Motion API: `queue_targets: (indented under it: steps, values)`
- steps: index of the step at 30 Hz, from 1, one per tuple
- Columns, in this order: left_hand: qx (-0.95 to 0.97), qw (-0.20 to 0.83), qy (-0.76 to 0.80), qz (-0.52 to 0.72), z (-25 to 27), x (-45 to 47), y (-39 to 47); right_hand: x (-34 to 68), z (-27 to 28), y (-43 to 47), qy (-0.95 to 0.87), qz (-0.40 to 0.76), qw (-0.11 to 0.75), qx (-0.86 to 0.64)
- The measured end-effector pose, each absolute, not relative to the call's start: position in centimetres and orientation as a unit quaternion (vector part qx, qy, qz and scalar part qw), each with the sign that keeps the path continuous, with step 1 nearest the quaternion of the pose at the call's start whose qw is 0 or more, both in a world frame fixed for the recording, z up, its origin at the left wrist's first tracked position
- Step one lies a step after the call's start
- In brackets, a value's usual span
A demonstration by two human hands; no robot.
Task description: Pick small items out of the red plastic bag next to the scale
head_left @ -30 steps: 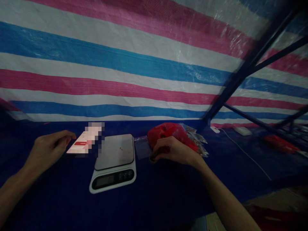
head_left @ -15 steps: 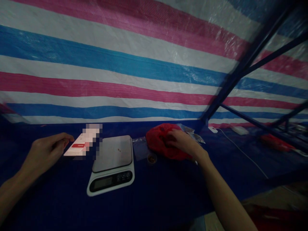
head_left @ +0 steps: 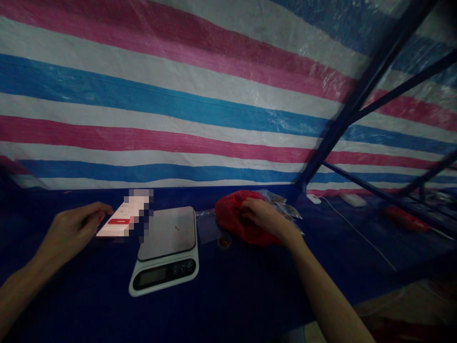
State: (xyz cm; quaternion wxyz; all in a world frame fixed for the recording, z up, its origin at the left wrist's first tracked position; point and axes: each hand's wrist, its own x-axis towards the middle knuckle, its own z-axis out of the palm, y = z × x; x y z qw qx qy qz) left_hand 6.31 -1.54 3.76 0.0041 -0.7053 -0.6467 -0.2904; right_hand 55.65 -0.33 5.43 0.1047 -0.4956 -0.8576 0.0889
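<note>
My left hand (head_left: 76, 223) hangs loosely curled, index finger extended to the left edge of a phone (head_left: 123, 214) with a lit screen, not gripping it. Right of the phone lies a white kitchen scale (head_left: 167, 250); a few tiny brown bits (head_left: 176, 228) rest on its metal plate. My right hand (head_left: 262, 216) reaches into the mouth of a crumpled red plastic bag (head_left: 228, 214). Its fingertips are hidden inside, so what they hold cannot be made out. In front of the bag stands a small round container (head_left: 224, 240) with brown contents. A clear plastic bag (head_left: 207, 231) lies flat beside the scale.
Several clear packets (head_left: 287, 208) lie behind the red bag. Further right are a white plug-like piece (head_left: 314, 198) with a cable, a white box (head_left: 354, 199) and another red bag (head_left: 407, 219). A slanting blue metal frame (head_left: 332, 133) stands before striped sheeting (head_left: 178, 100).
The view has tilted up slightly, so everything sits a little lower. My right hand has shifted slightly at the red bag; my left hand stays beside the phone.
</note>
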Motion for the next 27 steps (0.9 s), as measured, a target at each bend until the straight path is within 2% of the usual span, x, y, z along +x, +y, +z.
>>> queue_targets:
  steps: [6,13,18,27]
  values:
    - [-0.715,-0.03,-0.634,-0.292,2.7,5.5,-1.0,54.0,3.8,0.0,-0.894,0.08,0.118,-0.426]
    - [-0.703,-0.046,-0.643,-0.301,2.9,5.8,-1.1,53.7,3.3,0.4,-0.884,0.113,0.169,-0.421]
    - [-0.706,-0.04,-0.634,-0.313,2.7,5.8,-1.1,53.4,2.7,0.3,-0.901,0.101,0.145,-0.395]
    - [-0.718,-0.025,-0.616,-0.324,2.2,5.5,-1.0,53.8,2.7,0.8,-0.876,0.087,0.178,-0.44]
